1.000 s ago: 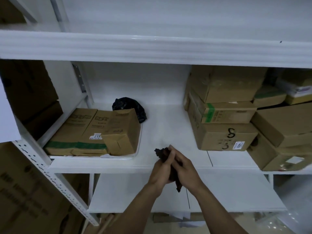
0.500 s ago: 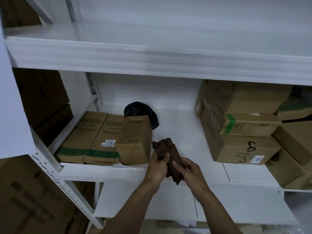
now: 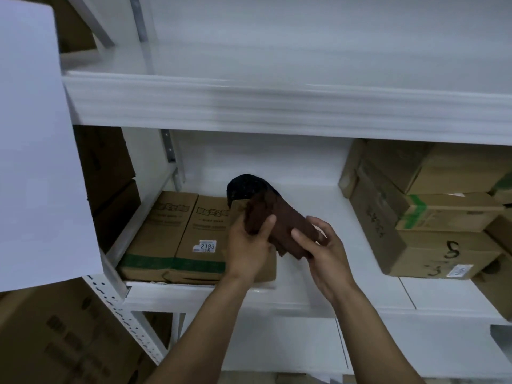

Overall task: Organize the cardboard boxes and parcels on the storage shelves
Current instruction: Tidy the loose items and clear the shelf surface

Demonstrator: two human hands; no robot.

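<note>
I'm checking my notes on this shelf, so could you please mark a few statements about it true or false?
1. The left hand and the right hand both hold the brown bundle. True.
2. The box with the 2193 label lies at the right end of the shelf. False: it lies towards the left end.
3. A black bag sits on the shelf behind the brown bundle. True.
4. The boxes on the right lie in a single layer. False: they are stacked on one another.
5. The box with the 2193 label has a green band near its front end. True.
</note>
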